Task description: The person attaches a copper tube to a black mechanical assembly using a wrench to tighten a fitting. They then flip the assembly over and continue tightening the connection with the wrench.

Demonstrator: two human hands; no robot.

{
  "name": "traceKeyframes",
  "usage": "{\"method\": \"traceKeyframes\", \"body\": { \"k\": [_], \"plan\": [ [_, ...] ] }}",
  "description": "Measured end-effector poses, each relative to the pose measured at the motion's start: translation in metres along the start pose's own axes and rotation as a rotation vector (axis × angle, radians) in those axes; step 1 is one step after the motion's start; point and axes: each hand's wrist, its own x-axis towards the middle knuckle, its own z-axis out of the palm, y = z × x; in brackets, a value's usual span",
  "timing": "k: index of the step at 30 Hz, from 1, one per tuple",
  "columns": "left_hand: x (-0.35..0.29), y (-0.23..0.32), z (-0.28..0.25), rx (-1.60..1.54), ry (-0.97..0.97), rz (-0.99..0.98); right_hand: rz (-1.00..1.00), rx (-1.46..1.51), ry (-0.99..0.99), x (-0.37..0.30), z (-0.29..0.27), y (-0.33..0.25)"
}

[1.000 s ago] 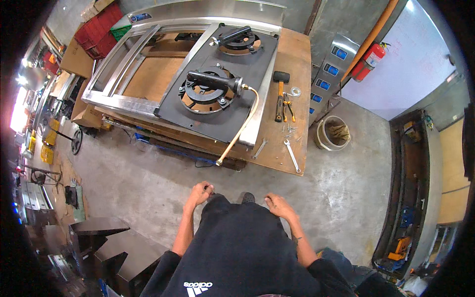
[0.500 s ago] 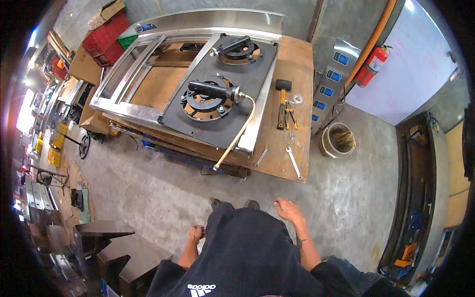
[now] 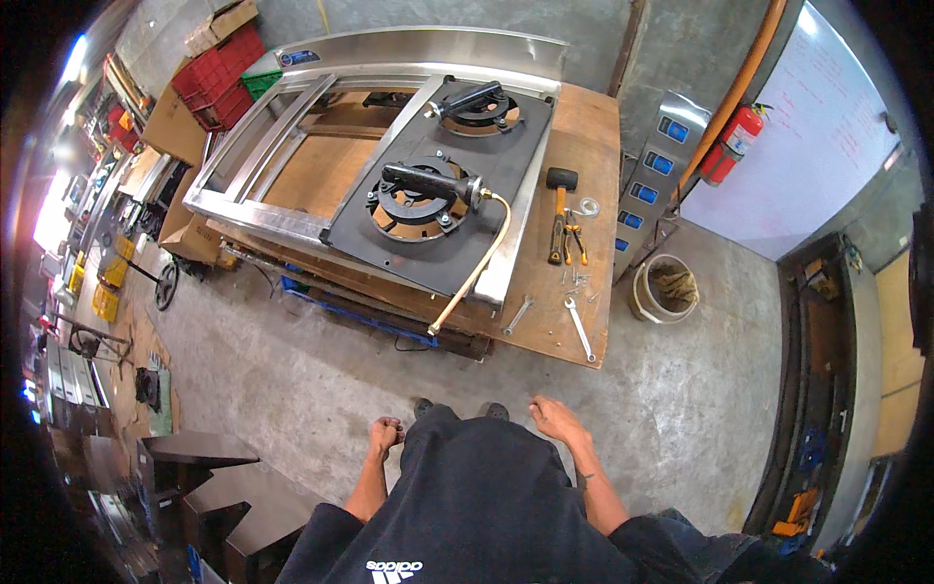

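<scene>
My left hand point(image 3: 386, 434) hangs beside my body above the floor, its fingers curled closed with nothing visible in them. My right hand point(image 3: 556, 419) is held out on the other side, fingers loosely bent and slightly apart, holding nothing I can see. Both are short of the wooden table point(image 3: 584, 131). On it lies a stainless steel stove frame point(image 3: 261, 216) with a black top plate point(image 3: 362, 241). Two black burners, a front one point(image 3: 420, 202) and a rear one point(image 3: 477, 105), sit in the plate's openings. A brass-ended gas pipe point(image 3: 474, 277) runs from the front burner past the table edge.
A mallet point(image 3: 560, 209), pliers point(image 3: 576, 241), a small wrench point(image 3: 519, 314), a larger wrench point(image 3: 580, 329) and loose screws lie on the table's right side. A bucket point(image 3: 665, 289) stands beside it. Dark sheet-metal pieces point(image 3: 243, 496) are at lower left, a fire extinguisher point(image 3: 735, 144) at right.
My left hand has risen and moved slightly forward. My right hand has shifted a little left and down. The view has tilted slightly; the stove and tools have not moved.
</scene>
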Motion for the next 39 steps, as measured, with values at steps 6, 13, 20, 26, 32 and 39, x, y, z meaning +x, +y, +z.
{"method": "traceKeyframes", "body": {
  "k": [6, 13, 20, 26, 32, 39],
  "plan": [
    [0.000, 0.000, -0.002, 0.077, -0.023, -0.048, 0.057, 0.011, -0.024, -0.012, 0.002, -0.003],
    [-0.001, -0.013, -0.003, 0.120, -0.020, -0.031, 0.050, -0.017, -0.065, -0.007, 0.008, -0.001],
    [-0.008, -0.018, -0.002, 0.054, -0.007, -0.036, 0.014, -0.034, -0.056, 0.006, 0.006, 0.002],
    [-0.009, -0.019, -0.001, 0.096, 0.012, -0.011, 0.023, -0.023, -0.064, 0.007, 0.002, 0.002],
    [-0.003, -0.019, 0.004, 0.065, 0.026, -0.016, 0.025, -0.054, -0.057, 0.007, 0.006, -0.001],
    [0.009, 0.037, 0.024, 0.025, 0.108, 0.338, 0.025, -0.062, -0.084, 0.011, 0.008, -0.004]
  ]
}}
